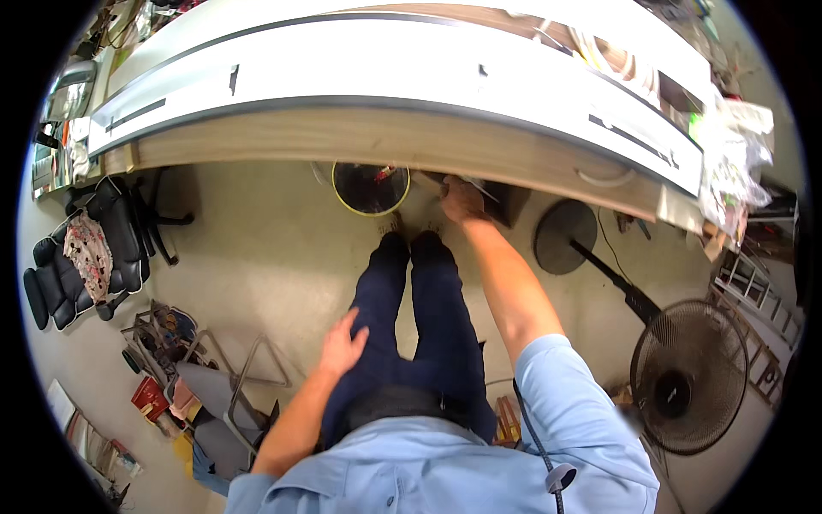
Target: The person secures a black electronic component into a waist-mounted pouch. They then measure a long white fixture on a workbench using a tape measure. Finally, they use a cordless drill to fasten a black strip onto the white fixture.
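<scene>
My right hand reaches forward under the front edge of the workbench, its fingers curled. What they grip, if anything, is hidden. It is beside a dark brown box-like piece under the bench, which a thin light edge crosses. Just left of that hand, a round bin with a yellow rim and a dark inside stands on the floor; something red lies in it. My left hand hangs in front of my thigh, fingers apart, holding nothing.
To the right stands a black pedestal fan with a round base. A black office chair with a patterned cloth is at the left. Nearer left is a grey metal-framed chair. Plastic bags hang at the bench's right end.
</scene>
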Available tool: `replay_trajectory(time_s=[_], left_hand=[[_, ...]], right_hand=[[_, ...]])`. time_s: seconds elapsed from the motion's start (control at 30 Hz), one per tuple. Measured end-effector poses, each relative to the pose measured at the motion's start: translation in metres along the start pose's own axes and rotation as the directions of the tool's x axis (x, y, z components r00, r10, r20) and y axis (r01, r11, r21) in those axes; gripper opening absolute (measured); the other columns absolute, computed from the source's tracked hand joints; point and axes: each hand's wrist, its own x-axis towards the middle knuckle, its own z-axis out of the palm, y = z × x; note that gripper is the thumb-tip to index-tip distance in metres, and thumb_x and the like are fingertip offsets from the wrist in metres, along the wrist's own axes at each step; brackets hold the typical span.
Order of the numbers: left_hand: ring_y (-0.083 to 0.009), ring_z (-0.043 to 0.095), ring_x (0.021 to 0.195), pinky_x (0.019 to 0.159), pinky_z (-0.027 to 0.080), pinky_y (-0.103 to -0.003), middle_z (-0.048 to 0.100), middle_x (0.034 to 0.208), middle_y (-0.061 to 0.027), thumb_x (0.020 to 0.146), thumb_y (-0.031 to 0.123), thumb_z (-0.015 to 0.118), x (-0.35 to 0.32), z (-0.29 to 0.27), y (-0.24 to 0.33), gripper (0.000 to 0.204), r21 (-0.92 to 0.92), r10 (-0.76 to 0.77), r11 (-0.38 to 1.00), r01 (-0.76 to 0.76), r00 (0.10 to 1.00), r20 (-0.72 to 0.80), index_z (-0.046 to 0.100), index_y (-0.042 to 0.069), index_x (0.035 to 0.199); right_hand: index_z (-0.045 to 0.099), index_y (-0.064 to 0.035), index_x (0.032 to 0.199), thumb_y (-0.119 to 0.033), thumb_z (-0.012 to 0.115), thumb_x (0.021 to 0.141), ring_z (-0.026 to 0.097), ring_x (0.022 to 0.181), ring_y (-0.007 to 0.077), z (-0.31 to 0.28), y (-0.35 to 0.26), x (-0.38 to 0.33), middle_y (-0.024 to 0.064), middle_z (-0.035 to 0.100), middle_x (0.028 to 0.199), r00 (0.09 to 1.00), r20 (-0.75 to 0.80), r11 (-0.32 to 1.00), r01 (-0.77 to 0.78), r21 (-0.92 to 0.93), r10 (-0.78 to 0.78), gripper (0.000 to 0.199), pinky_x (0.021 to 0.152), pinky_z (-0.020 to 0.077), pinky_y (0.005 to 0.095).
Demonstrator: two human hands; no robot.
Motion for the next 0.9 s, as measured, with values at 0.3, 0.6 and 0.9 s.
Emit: replay_trajectory(time_s=[0.3, 0.6, 0.9], left_hand=[[-0.0453, 0.051, 0.133, 0.113, 0.043, -0.047, 0.049, 0.148, -0.0292, 0.089, 0.033, 0.073, -0.004, 0.023, 0.012, 0.066, -0.037, -0.261, 0.964, 0.264, 0.963, 0.064, 0.053, -0.001, 0.142], [-0.0367, 0.058, 0.129, 0.110, 0.046, -0.042, 0.059, 0.139, -0.0249, 0.095, 0.037, 0.068, 0.015, 0.019, 0.015, 0.056, -0.198, -0.256, 0.940, 0.277, 0.958, 0.125, 0.060, -0.001, 0.136], [-0.0356, 0.053, 0.134, 0.112, 0.044, -0.049, 0.050, 0.149, -0.0254, 0.098, 0.067, 0.052, 0.063, -0.109, 0.169, 0.097, -0.825, -0.194, 0.007, 0.565, 0.810, 0.553, 0.022, -0.004, 0.157]], right_hand=[[0.058, -0.0060, 0.135, -0.046, 0.049, 0.101, 0.063, 0.115, 0.0409, 0.056, 0.033, 0.136, 0.0241, 0.066, 0.126, 0.931, -0.265, 0.955, 0.282, 0.094, -0.250, 0.053, 0.103, 0.0475, 0.0502], [0.059, -0.0045, 0.135, -0.049, 0.046, 0.103, 0.063, 0.114, 0.0411, 0.025, 0.007, 0.045, 0.0241, 0.065, 0.127, 0.807, -0.358, 0.736, 0.582, 0.345, -0.470, 0.056, 0.104, 0.0461, 0.0510], [0.066, -0.0011, 0.097, -0.026, 0.058, 0.100, 0.066, 0.076, 0.0463, -0.128, -0.081, -0.237, 0.0242, 0.068, 0.079, 0.926, -0.095, 0.809, 0.366, 0.460, -0.365, 0.026, 0.070, 0.0530, 0.0529]])
